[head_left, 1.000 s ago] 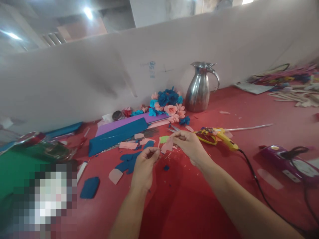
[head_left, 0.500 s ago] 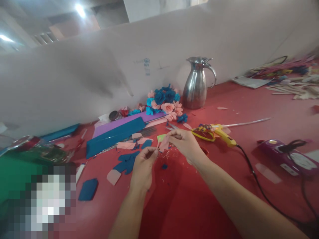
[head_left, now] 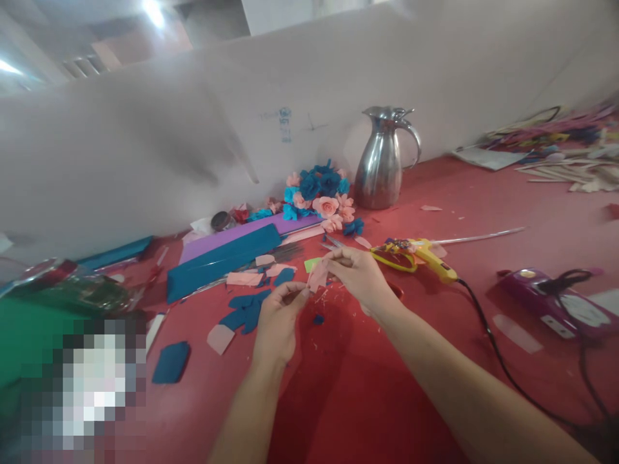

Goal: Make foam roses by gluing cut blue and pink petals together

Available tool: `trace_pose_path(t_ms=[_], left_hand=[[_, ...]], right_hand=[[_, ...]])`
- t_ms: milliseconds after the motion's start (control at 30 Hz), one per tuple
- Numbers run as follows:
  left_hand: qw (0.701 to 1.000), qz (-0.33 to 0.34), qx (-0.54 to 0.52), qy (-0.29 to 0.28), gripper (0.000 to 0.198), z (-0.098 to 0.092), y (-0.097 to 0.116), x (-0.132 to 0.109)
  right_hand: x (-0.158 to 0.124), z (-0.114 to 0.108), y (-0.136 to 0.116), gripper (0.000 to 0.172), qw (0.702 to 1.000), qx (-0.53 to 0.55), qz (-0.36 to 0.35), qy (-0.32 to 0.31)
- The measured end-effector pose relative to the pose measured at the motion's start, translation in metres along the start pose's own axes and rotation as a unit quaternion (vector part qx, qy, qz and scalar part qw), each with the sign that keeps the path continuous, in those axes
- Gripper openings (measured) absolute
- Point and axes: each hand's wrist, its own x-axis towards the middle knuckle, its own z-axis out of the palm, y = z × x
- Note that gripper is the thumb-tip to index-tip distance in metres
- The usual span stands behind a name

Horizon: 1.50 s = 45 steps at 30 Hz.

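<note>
A small piece of pink crepe paper is pinched between the thumb and fingers of my right hand. My left hand is closed in a pinch at the paper's lower left edge; what its fingertips hold is too small and covered to make out. Both hands are a little above the red table. Beneath and left of them lie cut blue paper petals, a pink petal piece and other pink scraps. Just behind the fingers are a green scrap and yellow-handled scissors.
Paper flowers in blue and pink stand beside a steel jug at the back. A yellow glue gun trails its black cord past a purple power strip at right. Blue paper lies left.
The pink paper and my left fingertips have come together; a thin pale tip showing above the left fingers earlier is now covered by the paper. Both hands otherwise stay nearly in place.
</note>
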Motion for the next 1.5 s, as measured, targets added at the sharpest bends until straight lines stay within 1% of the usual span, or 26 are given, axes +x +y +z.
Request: trace_pose_path(t_ms=[133, 300, 500, 933, 1167, 1333, 1500], left_hand=[[1.0, -0.006, 0.004, 0.003, 0.024, 0.002, -0.001, -0.002], [1.0, -0.006, 0.0, 0.013, 0.024, 0.004, -0.002, -0.003], [0.999, -0.023, -0.021, 0.017, 0.027, 0.005, -0.002, -0.003], [0.999, -0.014, -0.025, 0.021, 0.029, 0.008, -0.002, -0.004], [0.999, -0.025, -0.022, 0.018, 0.03, 0.005, -0.005, -0.003], [0.999, -0.025, -0.027, 0.018, 0.032, 0.003, -0.007, -0.001], [0.999, -0.03, -0.033, 0.022, 0.031, 0.006, -0.004, -0.003]], right_hand=[[-0.002, 0.002, -0.002, 0.004, 1.0, 0.012, -0.006, -0.002], [-0.003, 0.004, 0.001, 0.01, 1.0, 0.002, -0.009, -0.009], [-0.004, 0.005, 0.003, 0.014, 1.0, 0.002, -0.011, -0.017], [-0.006, 0.009, 0.001, 0.005, 0.999, 0.027, 0.01, -0.02], [-0.01, 0.01, -0.005, 0.007, 0.997, 0.051, 0.006, -0.059], [-0.012, 0.01, -0.009, 0.01, 0.996, 0.056, 0.004, -0.068], [-0.012, 0.01, -0.01, 0.009, 0.996, 0.06, 0.003, -0.07]])
